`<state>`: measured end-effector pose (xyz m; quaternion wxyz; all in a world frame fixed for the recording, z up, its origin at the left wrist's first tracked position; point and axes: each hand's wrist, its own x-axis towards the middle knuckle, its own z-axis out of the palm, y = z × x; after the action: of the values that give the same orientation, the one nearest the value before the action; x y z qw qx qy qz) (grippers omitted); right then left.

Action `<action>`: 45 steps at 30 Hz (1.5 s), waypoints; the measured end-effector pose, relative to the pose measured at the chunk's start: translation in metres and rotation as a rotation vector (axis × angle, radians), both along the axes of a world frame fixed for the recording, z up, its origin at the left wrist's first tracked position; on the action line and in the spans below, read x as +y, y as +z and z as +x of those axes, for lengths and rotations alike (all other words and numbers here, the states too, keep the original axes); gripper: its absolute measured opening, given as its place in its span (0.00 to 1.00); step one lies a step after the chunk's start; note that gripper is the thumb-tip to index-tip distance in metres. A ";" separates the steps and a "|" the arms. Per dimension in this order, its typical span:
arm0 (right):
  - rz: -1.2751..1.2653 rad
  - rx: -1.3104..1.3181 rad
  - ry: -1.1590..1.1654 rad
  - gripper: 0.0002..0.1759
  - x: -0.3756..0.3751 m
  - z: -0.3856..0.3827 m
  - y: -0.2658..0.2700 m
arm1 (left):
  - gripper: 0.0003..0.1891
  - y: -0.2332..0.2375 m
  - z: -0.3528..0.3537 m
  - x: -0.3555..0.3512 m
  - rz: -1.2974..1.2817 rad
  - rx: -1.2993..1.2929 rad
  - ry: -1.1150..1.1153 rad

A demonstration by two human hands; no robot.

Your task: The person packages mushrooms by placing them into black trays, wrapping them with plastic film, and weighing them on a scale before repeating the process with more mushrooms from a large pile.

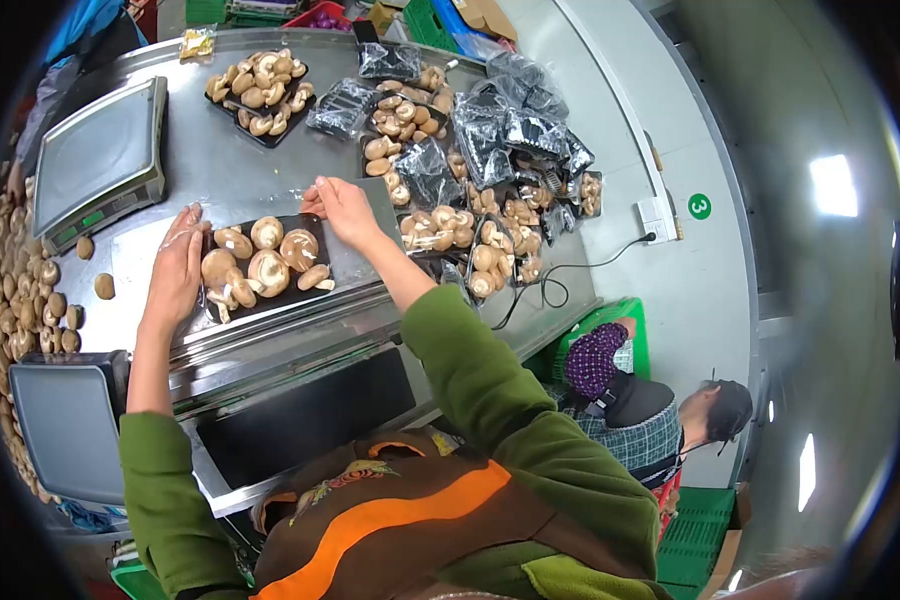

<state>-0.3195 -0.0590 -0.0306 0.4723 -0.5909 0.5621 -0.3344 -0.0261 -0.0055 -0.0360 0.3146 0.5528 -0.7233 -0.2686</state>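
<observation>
A black tray (318, 240) of brown shiitake mushrooms (269, 272) lies on the steel worktop before me. Clear cling film (255, 205), visible mostly by its glints, stretches between my hands along the tray's far side. At the tray's left end, my left hand (178, 268) is closed with its fingers together on the film. My right hand (344, 212) pinches the film by the far right corner, its fingers curled. Below the tray runs the metal front of a wrapping bench (290, 335) with a dark plate (305, 415).
A weighing scale (100, 150) stands at left, loose mushrooms (25, 290) beside it. Another grey-topped device (65, 430) sits nearer. Two stacked mushroom trays (262, 90) lie behind; many wrapped packs (485, 190) are piled right. A black cable (560, 275) crosses there. A person (630, 420) bends over a green crate.
</observation>
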 end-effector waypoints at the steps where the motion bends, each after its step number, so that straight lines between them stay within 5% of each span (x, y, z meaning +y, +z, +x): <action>1: -0.046 0.138 -0.018 0.25 0.008 -0.001 -0.002 | 0.20 0.014 -0.003 0.010 0.052 0.024 -0.045; 3: -0.109 0.142 -0.027 0.26 0.010 -0.001 -0.004 | 0.31 0.024 -0.006 0.025 0.072 0.007 -0.076; 6: -0.215 0.486 0.080 0.27 0.012 -0.004 0.003 | 0.46 0.045 -0.003 0.031 0.167 0.035 -0.072; 8: 0.220 0.394 0.225 0.26 0.013 -0.011 0.013 | 0.46 0.049 -0.003 0.032 0.179 0.115 -0.086; 9: 0.212 0.398 0.225 0.26 0.017 -0.016 0.013 | 0.46 0.049 -0.003 0.034 0.206 0.196 -0.100; 11: 0.395 -0.056 0.123 0.24 0.032 -0.026 0.011 | 0.38 0.036 0.006 0.036 0.011 0.201 -0.095; 13: 0.402 -0.130 0.128 0.20 0.047 -0.031 0.008 | 0.24 0.035 0.020 0.041 0.482 0.358 0.003; 15: 0.381 -0.264 -0.006 0.18 0.060 -0.028 -0.003 | 0.20 -0.005 0.039 0.045 0.600 0.452 0.007; 17: 0.379 -0.264 -0.131 0.17 0.068 -0.013 0.000 | 0.19 -0.024 0.034 0.050 0.728 0.535 0.016; 20: 0.145 -0.180 -0.437 0.19 0.086 0.002 0.011 | 0.22 0.007 -0.003 0.065 0.417 0.551 0.365; 23: 0.056 -0.231 -0.403 0.17 0.136 -0.015 0.022 | 0.21 0.020 -0.015 0.096 0.368 0.654 0.415; 25: 0.081 -0.255 -0.435 0.16 0.184 -0.018 0.042 | 0.18 0.047 -0.014 0.133 0.575 0.789 0.369; 29: 0.517 -0.489 -0.410 0.15 0.268 -0.027 0.058 | 0.17 0.054 -0.015 0.204 0.831 0.801 0.304; 31: 0.613 -0.476 -0.339 0.14 0.301 -0.037 0.047 | 0.17 0.049 -0.007 0.228 0.927 0.695 0.213; 33: 0.549 -0.360 -0.410 0.15 0.322 -0.033 0.037 | 0.18 0.029 -0.017 0.243 0.646 0.675 0.219; 35: 0.091 0.164 -0.497 0.18 0.333 -0.026 0.024 | 0.20 0.026 -0.030 0.252 0.435 0.433 0.301; 41: 0.025 0.211 -0.733 0.17 0.390 -0.036 -0.009 | 0.21 -0.014 -0.047 0.259 0.294 0.294 0.217; 45: -0.153 0.579 -0.789 0.14 0.433 -0.093 -0.061 | 0.17 -0.031 -0.041 0.243 0.027 -0.276 0.031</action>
<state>-0.4125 0.3740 -0.0919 0.0895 -0.4346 0.8250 -0.3500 -0.0667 0.2380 -0.0667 0.2089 0.5999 -0.7474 -0.1946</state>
